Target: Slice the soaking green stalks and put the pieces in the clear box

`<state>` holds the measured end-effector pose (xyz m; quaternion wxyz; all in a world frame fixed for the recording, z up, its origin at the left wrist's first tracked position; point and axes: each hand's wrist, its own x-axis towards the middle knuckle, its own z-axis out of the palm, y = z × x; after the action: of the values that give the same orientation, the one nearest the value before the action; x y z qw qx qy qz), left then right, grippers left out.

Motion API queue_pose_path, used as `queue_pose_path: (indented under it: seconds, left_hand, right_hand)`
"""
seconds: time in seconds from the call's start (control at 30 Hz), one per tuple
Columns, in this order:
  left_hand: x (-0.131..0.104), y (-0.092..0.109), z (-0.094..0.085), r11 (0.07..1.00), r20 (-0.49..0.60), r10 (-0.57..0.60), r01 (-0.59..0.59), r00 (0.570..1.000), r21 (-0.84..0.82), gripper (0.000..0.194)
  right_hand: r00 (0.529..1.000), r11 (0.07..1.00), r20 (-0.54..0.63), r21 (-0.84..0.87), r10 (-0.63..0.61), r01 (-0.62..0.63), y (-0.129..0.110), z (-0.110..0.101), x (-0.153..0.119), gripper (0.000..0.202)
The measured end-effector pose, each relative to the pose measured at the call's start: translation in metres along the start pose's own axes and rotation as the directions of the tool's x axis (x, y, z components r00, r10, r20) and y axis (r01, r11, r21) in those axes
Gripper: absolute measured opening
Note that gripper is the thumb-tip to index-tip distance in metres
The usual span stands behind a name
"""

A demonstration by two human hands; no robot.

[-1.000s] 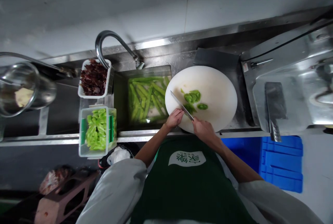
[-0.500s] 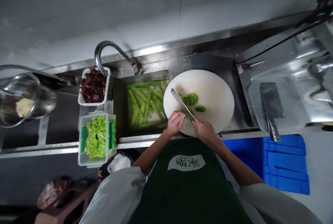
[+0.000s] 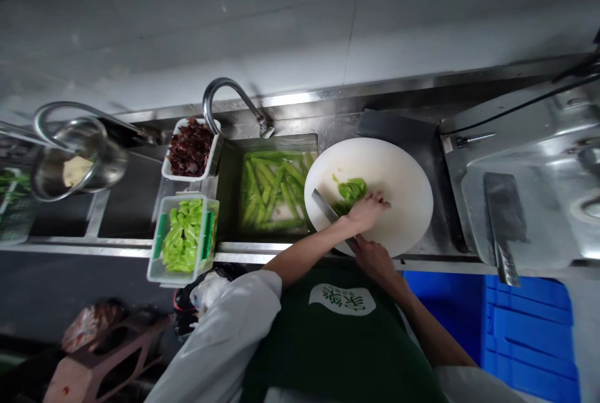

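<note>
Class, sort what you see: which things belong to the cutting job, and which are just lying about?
Job in hand: knife in the right hand; cutting board; green slices on it; probably the green pieces in the tub.

Apparently lying about: cleaver; blue bin; dark red food.

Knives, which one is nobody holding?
The broad cleaver at the far right, its handle toward the front edge. No hand touches it; the other knife is gripped in the right hand.
</note>
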<state>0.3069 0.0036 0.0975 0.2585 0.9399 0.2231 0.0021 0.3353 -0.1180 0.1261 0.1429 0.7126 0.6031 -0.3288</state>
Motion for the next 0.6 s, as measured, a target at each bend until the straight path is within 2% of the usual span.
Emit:
queue_pose_path:
  seconds: [0.03,0.07,0.1,0.17,0.23,0.27,0.3,0.33,0.4,0.47,0.6]
  left_hand:
    - [-0.008,-0.003,-0.007,0.996,-0.122,0.002,-0.013,0.993,-0.092,0.027]
    - [-0.018,-0.007,-0.012,0.983,-0.254,-0.023,-0.025,0.967,-0.184,0.025]
    - [-0.028,-0.013,-0.015,0.964,-0.375,-0.076,-0.028,0.924,-0.264,0.022]
    - [-0.05,-0.03,-0.013,0.93,-0.547,-0.224,0.01,0.806,-0.367,0.018]
    - [-0.07,-0.05,0.001,0.911,-0.629,-0.346,0.089,0.696,-0.403,0.015]
    - [-0.079,-0.059,0.011,0.902,-0.645,-0.386,0.126,0.66,-0.412,0.014]
    - [-0.086,-0.067,0.022,0.896,-0.647,-0.411,0.151,0.643,-0.418,0.014]
    - [-0.093,-0.073,0.033,0.893,-0.639,-0.417,0.162,0.646,-0.42,0.014]
    - [-0.103,-0.078,0.051,0.904,-0.614,-0.379,0.137,0.693,-0.404,0.017]
    - [-0.109,-0.077,0.061,0.924,-0.608,-0.311,0.084,0.73,-0.373,0.022]
    - [-0.115,-0.074,0.061,0.94,-0.644,-0.257,0.032,0.721,-0.339,0.018]
  right_hand:
    - [1.0,1.0,0.0,0.014,0.013,-0.013,0.005,0.001,0.0,0.039]
    - [1.0,0.999,0.0,0.027,0.032,-0.032,0.01,0.001,0.0,0.037]
    - [0.998,0.998,0.0,0.039,0.056,-0.056,0.015,0.001,0.0,0.036]
    - [0.993,0.992,0.0,0.051,0.115,-0.115,0.023,0.0,0.001,0.034]
    - [0.988,0.987,-0.006,0.046,0.156,-0.155,0.028,-0.001,0.002,0.034]
    - [0.987,0.986,-0.01,0.039,0.163,-0.162,0.028,-0.002,0.001,0.035]
    - [0.986,0.986,-0.012,0.028,0.164,-0.164,0.028,-0.003,0.0,0.035]
    - [0.987,0.987,-0.011,0.014,0.159,-0.158,0.027,-0.003,-0.001,0.035]
    - [0.991,0.991,-0.004,-0.012,0.13,-0.13,0.023,-0.004,-0.005,0.035]
    - [0.996,0.995,0.004,-0.031,0.094,-0.094,0.02,-0.004,-0.01,0.035]
    - [0.997,0.996,0.024,-0.058,0.067,-0.065,0.017,-0.002,-0.014,0.033]
